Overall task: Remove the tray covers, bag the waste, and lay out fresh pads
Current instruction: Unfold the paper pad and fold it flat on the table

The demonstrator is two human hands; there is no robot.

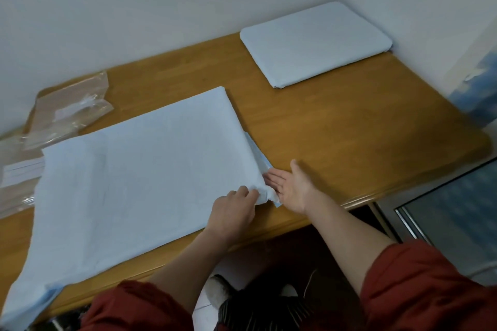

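Table of yellowish wood runs along a white wall into the corner of the room. A big pale blue pad lies spread over its near left part, one end hanging off the front edge at the lower left. The person stands at the front edge, red sleeves pushed up the forearms.

The left hand is at the pad's near right corner, fingers curled, thumb and fingertips pinching the crumpled corner so it bunches up off the wood. The right hand lies just beside it on the table, palm turned up and inward, thumb raised; its fingers are straight and close together, their tips against the pad's folded edge, where a darker blue underside shows. Whether they reach under the pad I cannot tell.

A far pad, smaller and with rounded corners, sits flat in the back right corner, well apart from the hands. Clear plastic bags lie crumpled at the left end, beside the big pad.
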